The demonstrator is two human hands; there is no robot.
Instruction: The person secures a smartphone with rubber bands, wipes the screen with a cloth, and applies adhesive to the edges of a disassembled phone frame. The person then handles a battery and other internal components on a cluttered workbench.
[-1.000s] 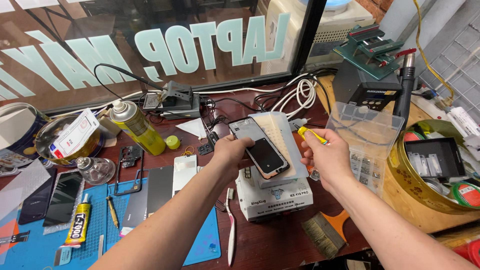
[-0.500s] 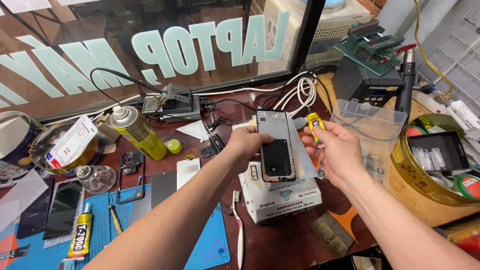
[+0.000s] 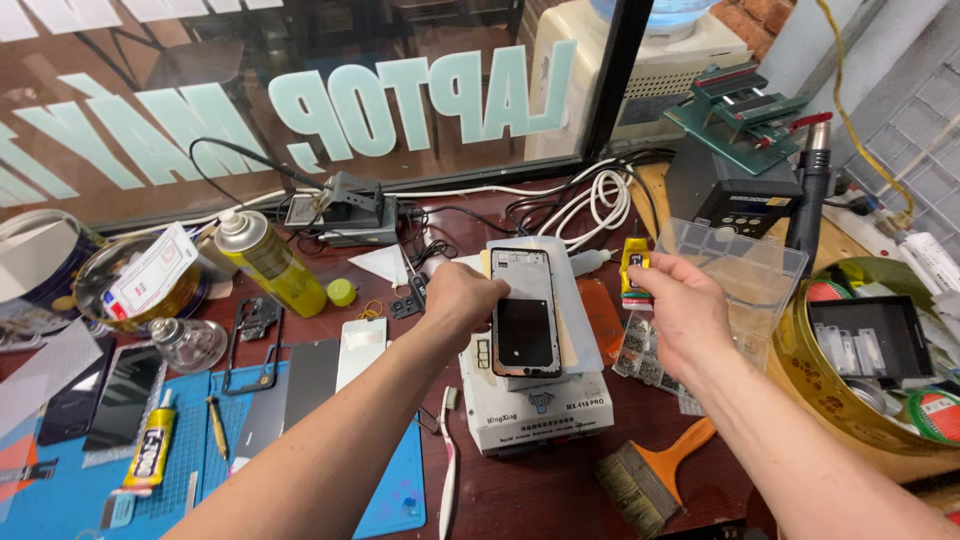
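The phone frame (image 3: 526, 315) — a slim rectangular part with a pale metal rim, rounded corners and a dark glossy panel filling its lower half — stands nearly upright in view, long axis running 12 to 6 o'clock, gripped along its left edge and lying over the pale pad of the white separator machine (image 3: 540, 405). At about 2 o'clock from it is a small yellow-and-black glue tube (image 3: 634, 268) — held nozzle-up, pinched at its lower end, just beside the frame's upper right corner but apart from it.
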